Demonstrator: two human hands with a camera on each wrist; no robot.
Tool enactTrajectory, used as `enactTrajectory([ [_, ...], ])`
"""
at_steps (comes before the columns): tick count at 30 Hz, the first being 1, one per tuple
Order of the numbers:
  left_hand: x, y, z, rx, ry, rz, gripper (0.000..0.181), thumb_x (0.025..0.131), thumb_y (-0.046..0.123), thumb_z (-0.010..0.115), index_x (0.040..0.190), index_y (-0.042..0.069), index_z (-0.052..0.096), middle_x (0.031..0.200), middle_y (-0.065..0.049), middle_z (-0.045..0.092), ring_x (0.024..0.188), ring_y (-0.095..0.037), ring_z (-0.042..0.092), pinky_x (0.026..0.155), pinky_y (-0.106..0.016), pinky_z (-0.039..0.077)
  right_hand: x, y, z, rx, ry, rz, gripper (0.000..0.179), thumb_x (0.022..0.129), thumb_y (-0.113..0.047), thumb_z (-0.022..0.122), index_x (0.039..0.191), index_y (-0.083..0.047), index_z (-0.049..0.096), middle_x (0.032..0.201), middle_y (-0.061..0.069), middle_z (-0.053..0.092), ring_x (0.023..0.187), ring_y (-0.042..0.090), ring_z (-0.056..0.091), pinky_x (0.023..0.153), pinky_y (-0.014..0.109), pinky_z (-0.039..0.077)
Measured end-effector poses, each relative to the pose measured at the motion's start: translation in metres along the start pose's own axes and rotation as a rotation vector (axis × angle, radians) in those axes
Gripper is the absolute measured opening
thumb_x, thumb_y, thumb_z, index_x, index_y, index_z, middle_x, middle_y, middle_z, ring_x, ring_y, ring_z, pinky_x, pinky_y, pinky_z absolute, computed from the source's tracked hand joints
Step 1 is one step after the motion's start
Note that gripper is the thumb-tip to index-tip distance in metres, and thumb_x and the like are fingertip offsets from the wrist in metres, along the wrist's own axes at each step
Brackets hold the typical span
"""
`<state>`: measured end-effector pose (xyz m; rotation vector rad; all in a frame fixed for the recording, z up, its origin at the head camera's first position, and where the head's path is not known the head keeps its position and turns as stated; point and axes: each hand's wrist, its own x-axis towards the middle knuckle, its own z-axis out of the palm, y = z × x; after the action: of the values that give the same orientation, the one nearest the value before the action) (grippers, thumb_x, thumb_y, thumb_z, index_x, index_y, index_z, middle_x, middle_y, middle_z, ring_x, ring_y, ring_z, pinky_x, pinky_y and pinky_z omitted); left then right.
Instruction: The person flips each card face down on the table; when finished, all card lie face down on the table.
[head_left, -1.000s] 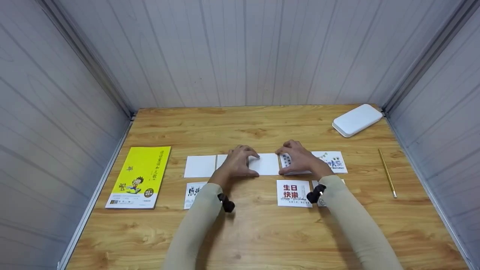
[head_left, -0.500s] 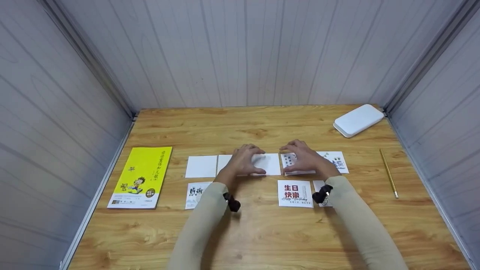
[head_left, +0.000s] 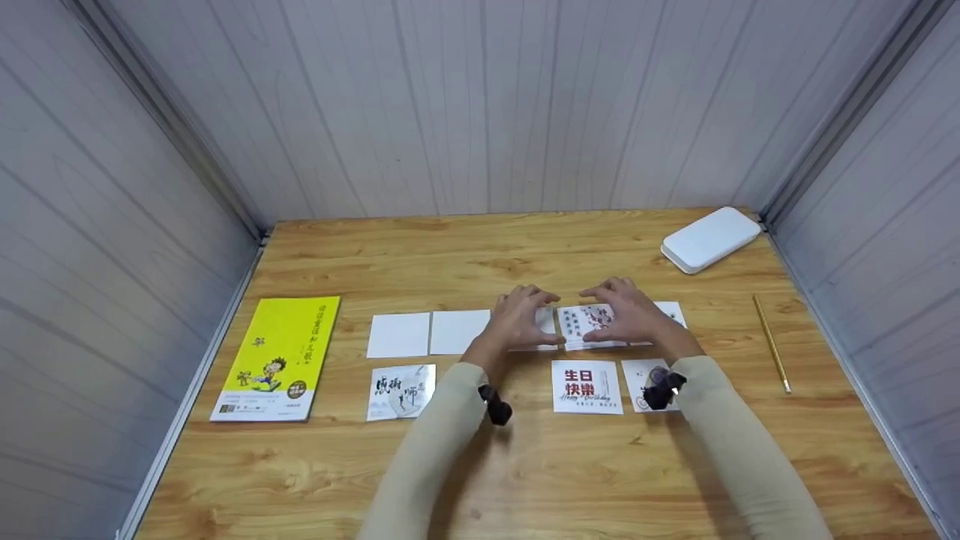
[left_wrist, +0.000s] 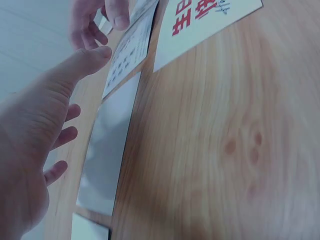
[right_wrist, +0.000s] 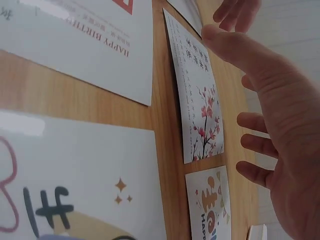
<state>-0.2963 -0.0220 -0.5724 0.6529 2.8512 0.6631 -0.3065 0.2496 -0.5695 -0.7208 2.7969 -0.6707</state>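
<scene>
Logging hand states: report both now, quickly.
Left hand: open, holding nothing, by a blank card.
Right hand: open, holding nothing, by the blossom card.

The head camera looks from high above the tabletop point(head_left: 570, 480), facing forward and down toward the rear wall point(head_left: 480, 112). The left wrist camera sits close beside the left hand point(left_wrist: 45, 115), rolled sideways, facing the right hand point(head_left: 622, 315); the right wrist camera mirrors it at similar close range. Both wrist views share the red-lettered card point(left_wrist: 202, 25) and part of the blossom card point(right_wrist: 195, 92).
</scene>
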Motion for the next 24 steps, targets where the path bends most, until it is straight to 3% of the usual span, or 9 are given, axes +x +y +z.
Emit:
enactTrajectory([
  [6, 0.011, 0.002, 0.012, 0.065, 0.014, 0.004, 0.085, 0.086, 0.064, 0.090, 0.159, 0.028, 0.064, 0.157, -0.003, 0.065, 0.149, -0.026, 0.056, 0.120, -0.054, 0.046, -0.002, 0.006, 0.001, -0.031, 0.012, 0.006, 0.090, 0.085, -0.053, 0.096, 0.159, -0.015, 0.063, 0.145, 0.024, 0.057, 0.133, 0.044, 0.052, 0.110, 0.065, 0.049],
  [11, 0.016, 0.005, 0.016, 0.077, -0.028, -0.014, 0.092, 0.085, 0.068, 0.089, 0.162, 0.028, 0.060, 0.161, -0.004, 0.062, 0.152, -0.027, 0.053, 0.123, -0.054, 0.044, -0.005, 0.013, 0.002, -0.041, -0.001, 0.034, 0.092, 0.083, -0.057, 0.097, 0.158, -0.015, 0.064, 0.144, 0.023, 0.057, 0.131, 0.042, 0.050, 0.108, 0.062, 0.046],
  [15, 0.016, 0.009, 0.012, 0.078, -0.061, -0.024, 0.096, 0.085, 0.068, 0.091, 0.165, 0.026, 0.058, 0.164, -0.005, 0.059, 0.154, -0.029, 0.051, 0.124, -0.055, 0.043, -0.007, 0.015, 0.001, -0.044, -0.003, 0.046, 0.094, 0.081, -0.059, 0.097, 0.158, -0.016, 0.064, 0.146, 0.023, 0.056, 0.133, 0.041, 0.049, 0.110, 0.063, 0.045],
  [24, 0.020, 0.008, 0.018, 0.033, -0.056, -0.016, 0.093, 0.081, 0.063, 0.095, 0.159, 0.023, 0.064, 0.162, -0.009, 0.058, 0.152, -0.032, 0.049, 0.123, -0.060, 0.042, -0.010, 0.015, 0.002, -0.032, -0.013, 0.061, 0.088, 0.084, -0.057, 0.096, 0.156, -0.018, 0.066, 0.148, 0.023, 0.056, 0.138, 0.043, 0.048, 0.113, 0.066, 0.042],
])
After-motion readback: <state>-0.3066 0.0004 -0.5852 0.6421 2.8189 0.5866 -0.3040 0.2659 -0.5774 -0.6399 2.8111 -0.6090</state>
